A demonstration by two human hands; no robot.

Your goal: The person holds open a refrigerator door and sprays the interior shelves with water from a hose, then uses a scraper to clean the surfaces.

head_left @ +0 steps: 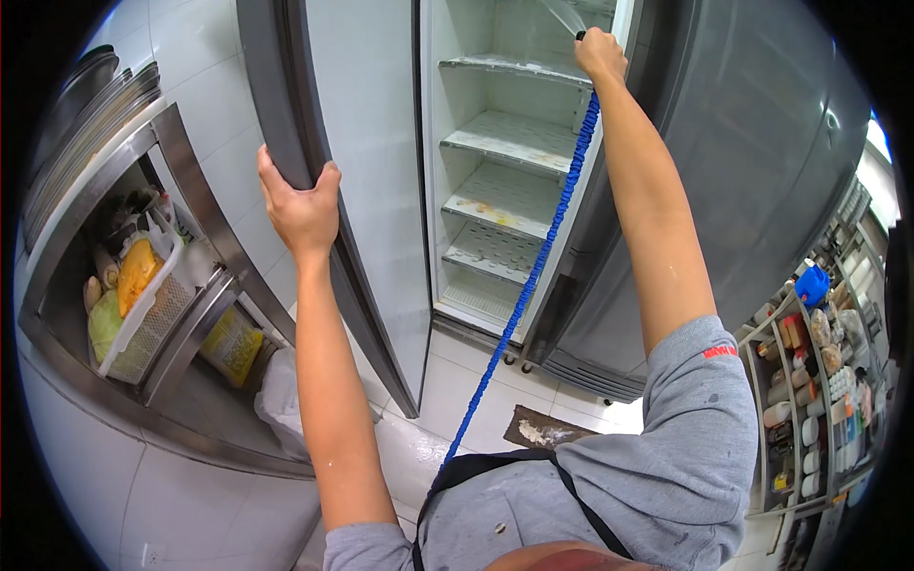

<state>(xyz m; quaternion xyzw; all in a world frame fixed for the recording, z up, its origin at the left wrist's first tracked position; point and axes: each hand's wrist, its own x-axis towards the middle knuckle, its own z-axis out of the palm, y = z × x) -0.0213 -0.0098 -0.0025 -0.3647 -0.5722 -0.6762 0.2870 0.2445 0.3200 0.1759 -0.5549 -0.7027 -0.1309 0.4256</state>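
1. Head view: nearest, a blue hose (pixel 533 276) runs up from beside the person's dark apron strap (pixel 490 462), slanting across the fridge opening. It could catch on a shelf edge if pulled sideways, jerking the nozzle off aim.
2. The left hand (pixel 303 205) clasps the edge of the open fridge door (pixel 367 143), thumb on one side and fingers on the other, spread only as wide as the frame. A wet palm could slip there, letting the door swing against the arm or hose.
3. Off to the left, a basket (pixel 157 319) of food sits in a metal rack (pixel 181 152); stray spray might wet it if the aim wandered.
4. The right hand (pixel 602 55), raised higher, has its fingers curled closed round a black nozzle (pixel 580 35), mostly hidden by the hand. Water (pixel 564 14) fans from it into the upper fridge; striking a wall too squarely, it could splash back.
5. Farther in, stained shelves (pixel 500 200) could shed dirty drips onto those below.
6. Beneath, runoff could make the tiled floor (pixel 476 371) slippery near the mat (pixel 547 428).
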